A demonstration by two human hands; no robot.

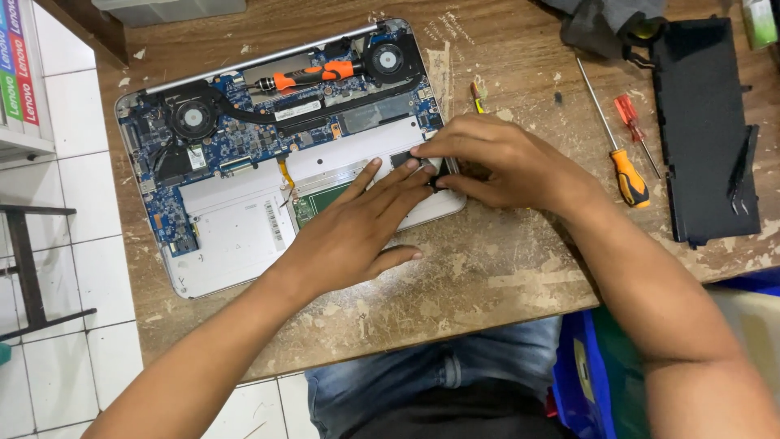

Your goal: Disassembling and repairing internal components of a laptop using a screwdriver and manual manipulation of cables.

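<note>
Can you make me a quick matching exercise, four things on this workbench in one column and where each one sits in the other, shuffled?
Things:
1. orange-handled screwdriver
2. orange and black tool
3. black panel
4. hands (left, right)

Places:
A. far right of the wooden table
B. lying inside the opened laptop, between its two fans
C. on the small black part at the laptop's right edge
D. on bare wood between laptop and black panel

Pairs: 1-D, 2-B, 3-A, 4-C
</note>
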